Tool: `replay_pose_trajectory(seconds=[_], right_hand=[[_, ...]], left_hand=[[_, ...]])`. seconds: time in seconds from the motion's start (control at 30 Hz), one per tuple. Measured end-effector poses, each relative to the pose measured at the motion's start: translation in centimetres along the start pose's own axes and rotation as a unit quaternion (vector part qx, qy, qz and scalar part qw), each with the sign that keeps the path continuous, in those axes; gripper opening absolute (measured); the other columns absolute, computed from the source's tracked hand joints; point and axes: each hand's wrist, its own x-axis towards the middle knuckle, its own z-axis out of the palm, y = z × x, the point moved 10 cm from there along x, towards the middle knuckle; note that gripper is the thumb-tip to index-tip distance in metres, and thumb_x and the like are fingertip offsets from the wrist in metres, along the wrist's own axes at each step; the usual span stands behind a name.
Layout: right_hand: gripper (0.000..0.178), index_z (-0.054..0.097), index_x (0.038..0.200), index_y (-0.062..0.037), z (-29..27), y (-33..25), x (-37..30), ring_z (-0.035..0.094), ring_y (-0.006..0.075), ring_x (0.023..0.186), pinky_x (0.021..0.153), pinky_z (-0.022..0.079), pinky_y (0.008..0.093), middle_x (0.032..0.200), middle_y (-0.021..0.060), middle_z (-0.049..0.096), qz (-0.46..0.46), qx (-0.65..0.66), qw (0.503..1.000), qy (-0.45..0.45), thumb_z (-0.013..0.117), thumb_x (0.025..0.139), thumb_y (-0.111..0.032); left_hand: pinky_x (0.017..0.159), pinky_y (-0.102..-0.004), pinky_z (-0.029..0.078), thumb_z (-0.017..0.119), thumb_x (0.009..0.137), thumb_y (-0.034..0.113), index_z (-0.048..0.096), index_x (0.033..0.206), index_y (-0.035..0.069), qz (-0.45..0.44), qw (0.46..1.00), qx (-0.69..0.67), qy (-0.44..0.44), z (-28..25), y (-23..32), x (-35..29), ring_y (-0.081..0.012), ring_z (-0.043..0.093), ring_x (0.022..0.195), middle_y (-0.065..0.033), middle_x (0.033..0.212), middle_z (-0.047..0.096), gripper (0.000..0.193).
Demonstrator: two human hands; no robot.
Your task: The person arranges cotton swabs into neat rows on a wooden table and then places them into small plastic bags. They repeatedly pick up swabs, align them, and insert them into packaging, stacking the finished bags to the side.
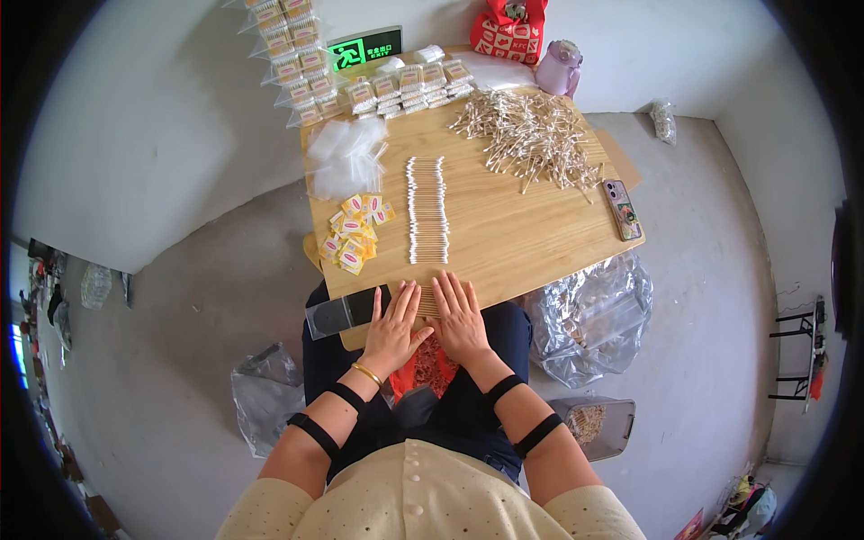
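My left hand (394,326) and my right hand (461,322) lie flat at the table's near edge, fingers stretched forward and thumbs turned inward. In the narrow gap between them show thin wooden sticks, partly covered by the hands. Just beyond my fingertips runs a column of cotton swabs (427,211), set crosswise side by side with white tips at both ends. Beside my left fingers sits a black and clear plastic case (331,315). Small yellow-and-white cards (351,245) are heaped left of the column.
Loose swabs (531,135) form a big pile at the far right of the table (504,243), near a phone (621,211). Clear bags (346,153), packed swabs (409,85) and a purple bottle (560,69) line the far side. A plastic sack (594,310) and grey bin (621,423) stand at right.
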Motion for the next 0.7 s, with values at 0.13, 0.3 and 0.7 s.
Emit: replay_pose_trajectory(seconds=[0.13, 0.3, 0.7], right_hand=[[0.077, 0.028, 0.163, -0.0036, 0.2, 0.1, 0.1, 0.018, 0.0276, 0.161, 0.131, 0.012, 0.05, 0.172, 0.013, 0.025, 0.005, -0.002, 1.0, 0.007, 0.055, 0.102, -0.043], [0.079, 0.027, 0.164, -0.0034, 0.2, 0.2, 0.3, 0.019, 0.0277, 0.161, 0.131, 0.012, 0.0504, 0.172, 0.0126, 0.026, 0.0, -0.012, 1.0, 0.008, 0.054, 0.102, -0.044], [0.09, 0.024, 0.164, -0.0024, 0.0, 0.0, 0.2, 0.018, 0.0313, 0.16, 0.131, 0.012, 0.0501, 0.171, 0.0184, 0.024, -0.002, 0.001, 1.0, 0.005, 0.063, 0.094, -0.044]], left_hand=[[0.129, -0.059, 0.01, 0.041, 0.104, 0.063, 0.027, 0.163, 0.0, -0.002, 1.0, 0.001, 0.002, 0.1, 0.1, 0.1, -0.0276, 0.026, 0.158, -0.0142, 0.168, 0.031, 0.087], [0.128, -0.0585, 0.011, 0.043, 0.103, 0.063, 0.028, 0.163, 0.001, -0.014, 1.0, 0.0, 0.011, 0.2, 0.0, 0.2, -0.0278, 0.025, 0.158, -0.014, 0.168, 0.031, 0.087], [0.128, -0.0606, 0.004, 0.039, 0.104, 0.064, 0.024, 0.162, -0.005, -0.045, 0.999, -0.004, 0.019, -0.6, -2.0, 0.1, -0.0358, 0.015, 0.161, -0.0218, 0.17, 0.023, 0.091]])
